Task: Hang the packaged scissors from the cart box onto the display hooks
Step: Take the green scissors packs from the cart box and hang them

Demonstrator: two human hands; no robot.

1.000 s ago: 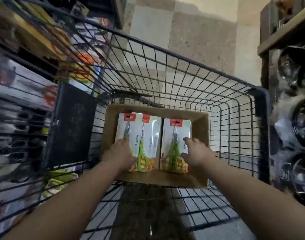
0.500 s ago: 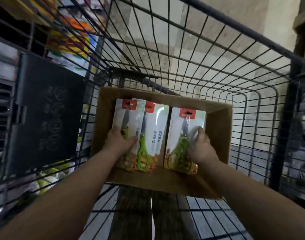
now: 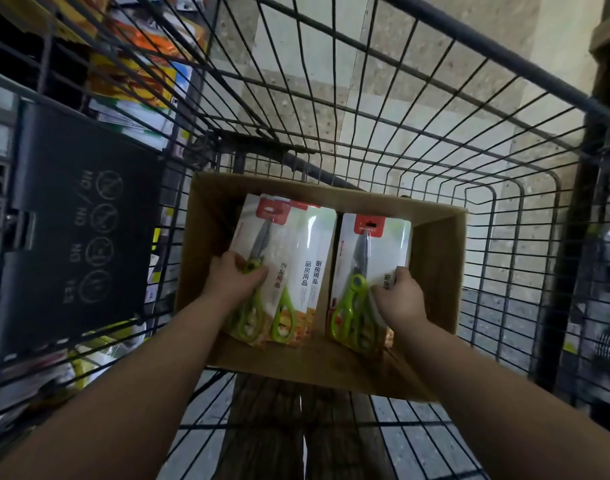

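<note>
An open cardboard box (image 3: 435,271) sits in the wire cart. Inside lie packaged green-handled scissors in white cards with red hang tabs. My left hand (image 3: 232,284) grips the top pack of the left stack (image 3: 258,237), thumb over the scissors' pivot. More packs (image 3: 314,258) lie fanned out under it. My right hand (image 3: 400,299) holds the right-hand pack (image 3: 373,244) by its right edge, fingers curled over the card. No display hooks are in view.
The black wire cart (image 3: 366,109) surrounds the box on all sides. A dark plastic child-seat flap (image 3: 78,230) hangs on the cart's left wall. Shelves of packaged goods (image 3: 134,74) stand beyond at the left, a dark shelf unit (image 3: 605,237) at the right.
Both hands have closed on a pack each; the left pack has lifted off its stack and tilted. The view has come closer to the box.
</note>
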